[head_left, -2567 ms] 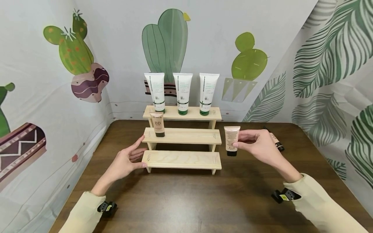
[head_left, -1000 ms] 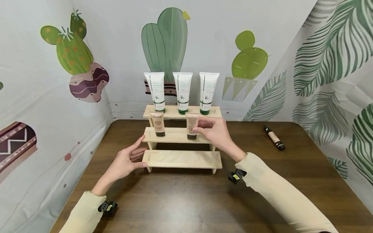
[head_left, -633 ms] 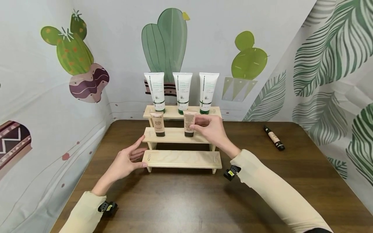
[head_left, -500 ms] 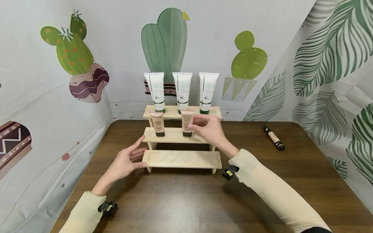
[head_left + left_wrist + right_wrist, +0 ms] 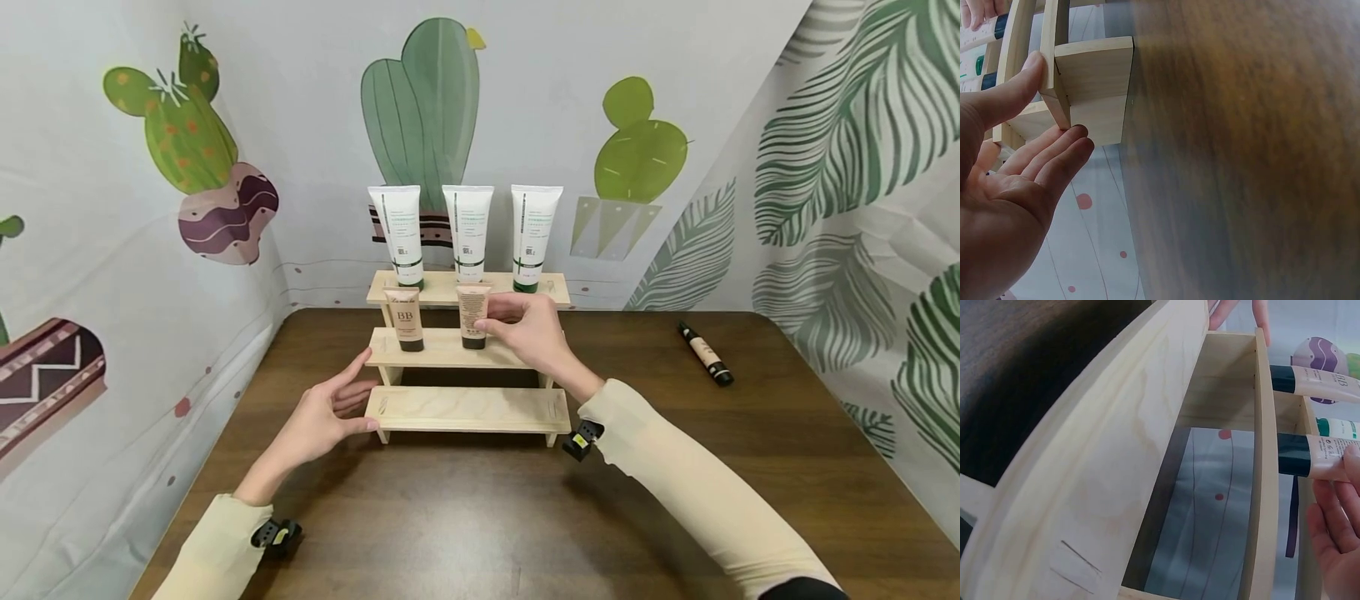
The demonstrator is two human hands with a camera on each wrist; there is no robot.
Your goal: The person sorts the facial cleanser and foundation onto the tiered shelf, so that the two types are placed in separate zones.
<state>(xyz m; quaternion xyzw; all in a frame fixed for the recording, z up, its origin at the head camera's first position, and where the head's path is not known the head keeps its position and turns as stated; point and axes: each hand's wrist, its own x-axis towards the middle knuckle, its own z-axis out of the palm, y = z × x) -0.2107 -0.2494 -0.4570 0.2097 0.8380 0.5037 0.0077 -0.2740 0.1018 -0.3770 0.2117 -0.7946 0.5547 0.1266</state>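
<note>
A three-step wooden display stand stands on the table. My left hand touches its left end, thumb at the lowest step's front corner, fingers stretched along the side. My right hand pinches a beige cosmetic tube by its right edge, its black cap down and small print facing forward. The cap is at the middle step; I cannot tell whether it touches the wood. Left of it, a matching BB cream tube stands upright on the same step. In the right wrist view, thumb and fingers are on the held tube.
On the top step stand a left white tube, a middle white tube and a right white tube, all with green caps. A beige tube with black ends lies on the table at right. A cactus-print cloth hangs behind.
From right of the stand, my right hand has carried the beige tube left to the middle step. Over the last half second it shifts slightly further left. My left hand stays put.
</note>
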